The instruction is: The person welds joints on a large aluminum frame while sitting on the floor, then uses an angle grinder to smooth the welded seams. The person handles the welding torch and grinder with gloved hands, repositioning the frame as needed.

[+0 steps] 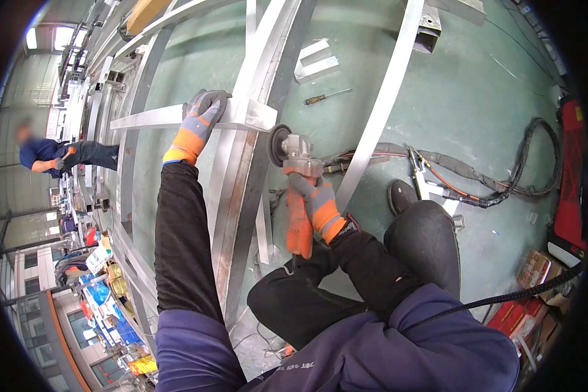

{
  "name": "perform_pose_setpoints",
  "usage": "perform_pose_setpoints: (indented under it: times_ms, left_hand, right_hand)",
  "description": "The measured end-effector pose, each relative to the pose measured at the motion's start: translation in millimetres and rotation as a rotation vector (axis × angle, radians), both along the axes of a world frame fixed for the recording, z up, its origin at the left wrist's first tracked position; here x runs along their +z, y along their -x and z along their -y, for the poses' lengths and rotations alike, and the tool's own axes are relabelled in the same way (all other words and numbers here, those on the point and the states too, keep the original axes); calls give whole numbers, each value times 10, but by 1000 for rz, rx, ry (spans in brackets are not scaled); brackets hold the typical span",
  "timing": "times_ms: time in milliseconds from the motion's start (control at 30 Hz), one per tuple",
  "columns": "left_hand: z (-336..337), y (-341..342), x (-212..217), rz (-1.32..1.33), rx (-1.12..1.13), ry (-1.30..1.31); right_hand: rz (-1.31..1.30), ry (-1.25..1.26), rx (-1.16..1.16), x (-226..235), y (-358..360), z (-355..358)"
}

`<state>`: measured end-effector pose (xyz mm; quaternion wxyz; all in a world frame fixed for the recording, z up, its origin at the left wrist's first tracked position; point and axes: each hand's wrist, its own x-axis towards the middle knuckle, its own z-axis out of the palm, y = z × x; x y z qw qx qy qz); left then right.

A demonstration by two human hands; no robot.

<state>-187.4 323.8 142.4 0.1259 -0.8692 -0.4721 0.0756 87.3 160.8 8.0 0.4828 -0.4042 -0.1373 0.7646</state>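
Observation:
My right hand (319, 199), in a grey and orange work glove, is wrapped round the body of an orange angle grinder (299, 228). The grinder's round disc (279, 145) stands close to the end of a short silver square metal tube (261, 116); whether they touch I cannot tell. My left hand (201, 121), gloved alike, grips that tube from above, its fingers curled over the top. The tube lies across a long metal beam (242, 176) of a frame.
A screwdriver (326, 97) and a bent metal piece (317, 61) lie on the green floor. Dark hoses (470, 176) loop at the right, near a red machine (568, 176). A slanting metal bar (382, 104) crosses ahead. Another person (65, 155) stands at the far left.

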Motion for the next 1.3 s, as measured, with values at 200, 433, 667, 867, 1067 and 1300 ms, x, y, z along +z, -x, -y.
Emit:
perform_pose_setpoints:
  times_ms: [200,433,667,867,1067,1300]
  left_hand:
    - [28,-157,30,-33,77,16]
    - [9,129,-129,-5,129,51]
    - [9,49,-103,21,138,26]
    - [-60,69,-137,60,96,12]
    - [-63,82,-159,39,46,-19]
    - [-39,-15,-110,37,55,-21]
  right_hand:
    - [51,-30,21,57,-107,-43]
    - [106,-253,76,336,-16,18]
    - [-74,57,53,94,-83,52]
    - [-39,-80,-27,69,-68,-4]
    - [-88,41,62,7,-66,37]
    - [-34,-17,44,64,-136,14]
